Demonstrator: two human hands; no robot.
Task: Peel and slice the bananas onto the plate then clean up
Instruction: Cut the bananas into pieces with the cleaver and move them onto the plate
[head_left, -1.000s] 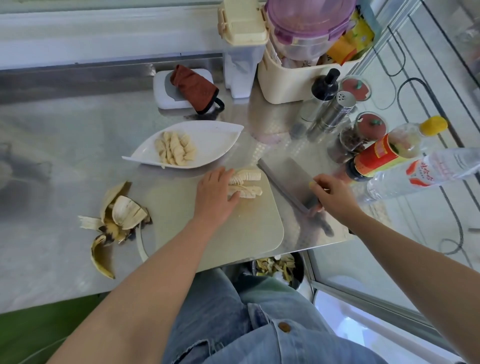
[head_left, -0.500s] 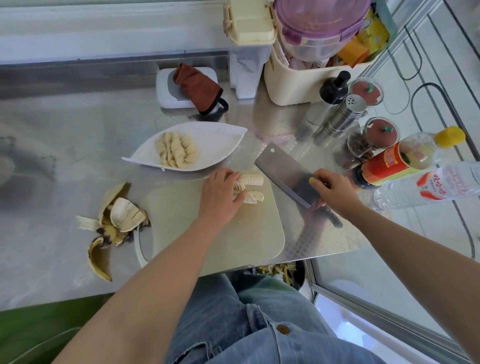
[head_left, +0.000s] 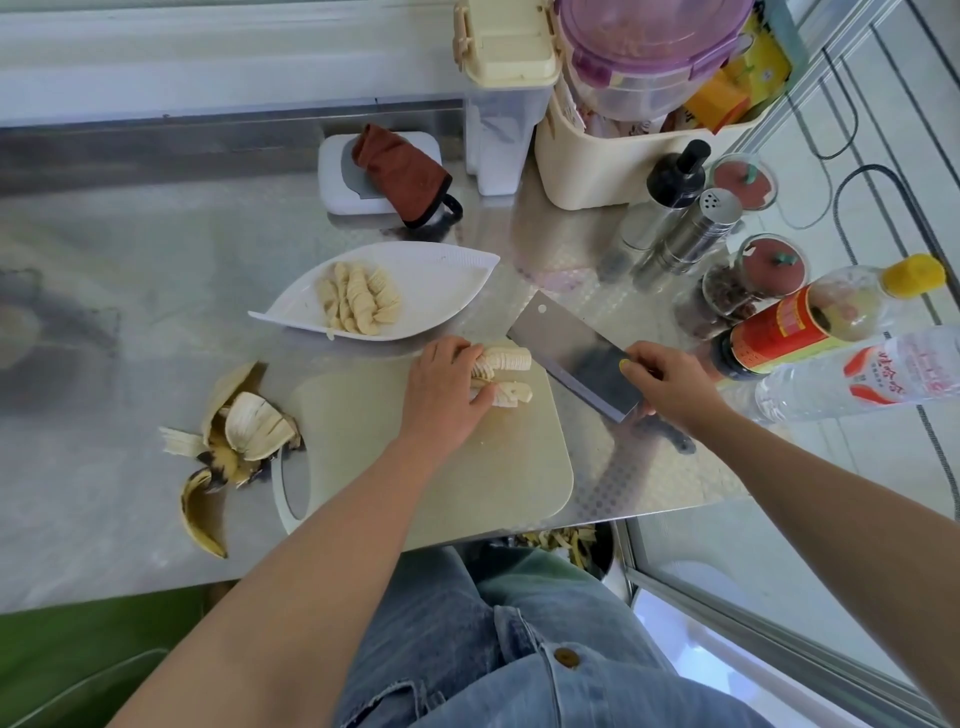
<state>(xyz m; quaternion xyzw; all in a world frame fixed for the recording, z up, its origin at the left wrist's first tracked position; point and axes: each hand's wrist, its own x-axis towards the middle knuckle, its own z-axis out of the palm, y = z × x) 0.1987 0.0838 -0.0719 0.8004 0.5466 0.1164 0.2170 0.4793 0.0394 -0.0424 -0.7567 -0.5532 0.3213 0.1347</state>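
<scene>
Sliced bananas (head_left: 510, 359), long axes left-to-right on board (head_left: 467, 483), left hand (head_left: 445, 396) fingers pinching them, right hand (head_left: 671, 385) fingers clamped round cleaver (head_left: 569, 347)

Left hand (head_left: 447, 395) curls over the cut banana (head_left: 506, 358) on the cutting board (head_left: 467, 483). Right hand (head_left: 670, 387) grips the cleaver (head_left: 571, 353), blade flat side up, just right of the board. Plate (head_left: 441, 280) w/ slices (head_left: 358, 304) sits just behind, peels (head_left: 239, 431) to the left.

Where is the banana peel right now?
In the head view, the banana peel lies on the steel counter to the person's left, by the handle end of the cutting board, nearer the person than the white plate.
</scene>
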